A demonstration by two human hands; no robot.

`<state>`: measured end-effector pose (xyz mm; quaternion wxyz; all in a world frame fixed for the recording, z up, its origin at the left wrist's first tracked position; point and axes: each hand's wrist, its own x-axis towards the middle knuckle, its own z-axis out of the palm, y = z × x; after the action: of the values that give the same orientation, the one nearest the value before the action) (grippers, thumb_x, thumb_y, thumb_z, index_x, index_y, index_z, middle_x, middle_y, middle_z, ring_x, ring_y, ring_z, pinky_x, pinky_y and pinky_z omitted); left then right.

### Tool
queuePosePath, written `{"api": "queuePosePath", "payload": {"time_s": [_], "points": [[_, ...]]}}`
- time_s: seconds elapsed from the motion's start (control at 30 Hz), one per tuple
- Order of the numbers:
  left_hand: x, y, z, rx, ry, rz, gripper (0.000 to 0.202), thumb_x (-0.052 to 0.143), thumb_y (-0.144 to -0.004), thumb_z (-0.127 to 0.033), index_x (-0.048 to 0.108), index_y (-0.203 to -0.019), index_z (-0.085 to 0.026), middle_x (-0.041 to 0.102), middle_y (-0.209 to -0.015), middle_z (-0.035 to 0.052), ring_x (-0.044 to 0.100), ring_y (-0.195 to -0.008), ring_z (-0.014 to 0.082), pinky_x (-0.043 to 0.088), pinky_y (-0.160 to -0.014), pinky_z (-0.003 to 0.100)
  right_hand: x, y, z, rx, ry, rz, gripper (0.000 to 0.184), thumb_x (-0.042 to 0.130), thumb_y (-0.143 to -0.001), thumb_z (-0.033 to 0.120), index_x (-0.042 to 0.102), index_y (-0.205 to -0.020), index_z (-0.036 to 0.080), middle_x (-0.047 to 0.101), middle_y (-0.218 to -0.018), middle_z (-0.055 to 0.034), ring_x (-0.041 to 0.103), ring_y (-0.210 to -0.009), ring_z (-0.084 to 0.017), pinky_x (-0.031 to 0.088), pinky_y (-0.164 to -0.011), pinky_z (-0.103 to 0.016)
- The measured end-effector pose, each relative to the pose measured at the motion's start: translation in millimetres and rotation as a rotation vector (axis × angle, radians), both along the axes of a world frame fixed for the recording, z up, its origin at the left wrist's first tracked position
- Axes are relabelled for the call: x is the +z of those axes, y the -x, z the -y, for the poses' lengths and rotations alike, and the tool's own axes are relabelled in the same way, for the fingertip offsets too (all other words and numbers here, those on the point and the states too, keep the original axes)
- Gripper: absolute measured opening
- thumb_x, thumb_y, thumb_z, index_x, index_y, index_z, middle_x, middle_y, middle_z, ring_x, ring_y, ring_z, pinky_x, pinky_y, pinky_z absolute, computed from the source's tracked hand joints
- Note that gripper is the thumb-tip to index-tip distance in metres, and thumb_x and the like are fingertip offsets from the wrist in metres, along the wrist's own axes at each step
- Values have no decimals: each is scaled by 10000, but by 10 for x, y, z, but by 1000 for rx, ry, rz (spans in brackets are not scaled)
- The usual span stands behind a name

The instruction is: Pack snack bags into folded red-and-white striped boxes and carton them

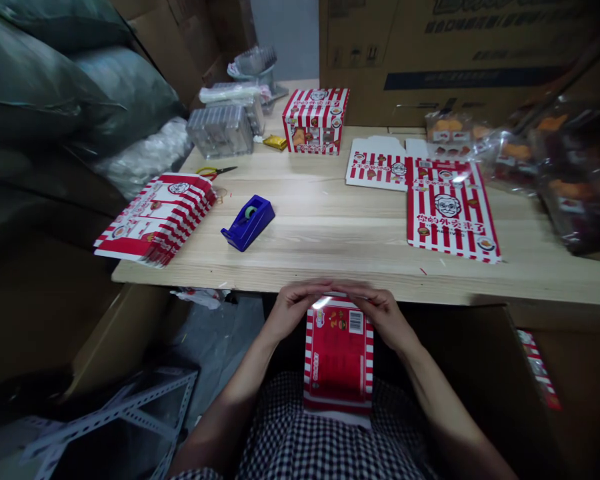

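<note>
Both of my hands hold a red-and-white striped carton by its far edge, low in front of my body. A barcode and small food pictures show on its red panel, and its near end rests against my checked clothing. My left hand grips the far left corner, thumb on the near side. At the far right corner, my right hand grips in the same way. The fingertips of both hands are blurred and partly hidden behind the edge. A blue tape dispenser stands on the table beyond my left hand.
A stack of flat striped cartons lies at the table's left, with scissors behind. More flat cartons lie at right beside bagged toys. An assembled striped box and clear plastic trays stand at the back.
</note>
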<state>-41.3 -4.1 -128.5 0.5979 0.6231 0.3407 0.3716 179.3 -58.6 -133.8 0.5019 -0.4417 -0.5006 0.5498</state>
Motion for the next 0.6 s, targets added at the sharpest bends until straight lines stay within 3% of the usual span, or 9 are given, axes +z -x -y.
{"api": "queuePosePath", "payload": {"time_s": [0.17, 0.33, 0.47, 0.6], "points": [[38, 83, -28, -123, 24, -28, 242, 622, -948, -280, 780, -1116, -205, 698, -1308, 98, 632, -1250, 259, 446, -1104, 400, 33, -134, 22, 124, 77, -30, 219, 661, -942, 391, 781, -1116, 335, 723, -1279, -29, 641, -1233, -239, 427, -1131, -459], [175, 0, -96, -115, 70, -45, 238, 645, -939, -328, 776, -1070, -179, 720, -1259, 110, 666, -1178, 249, 489, -1034, 375, 161, -114, -68, 81, 144, -73, 228, 672, -935, 407, 768, -1125, 325, 735, -1247, -36, 659, -1204, -237, 480, -1069, -443], [277, -49, -175, -135, 204, -25, 389, 723, -879, -340, 697, -1235, -185, 709, -1271, 120, 696, -1094, 236, 539, -927, 352, 254, -86, -121, 43, 175, -78, 249, 718, -890, 417, 772, -1107, 306, 713, -1291, -42, 608, -1282, -247, 498, -1045, -412], [307, -43, -220, -147, 213, -84, 320, 751, -842, -352, 762, -1091, -151, 762, -1126, 113, 720, -963, 217, 547, -865, 326, 247, -79, -108, -3, 287, -144, 322, 803, -789, 453, 786, -1061, 282, 783, -1120, -50, 729, -1033, -236, 569, -893, -391]]}}
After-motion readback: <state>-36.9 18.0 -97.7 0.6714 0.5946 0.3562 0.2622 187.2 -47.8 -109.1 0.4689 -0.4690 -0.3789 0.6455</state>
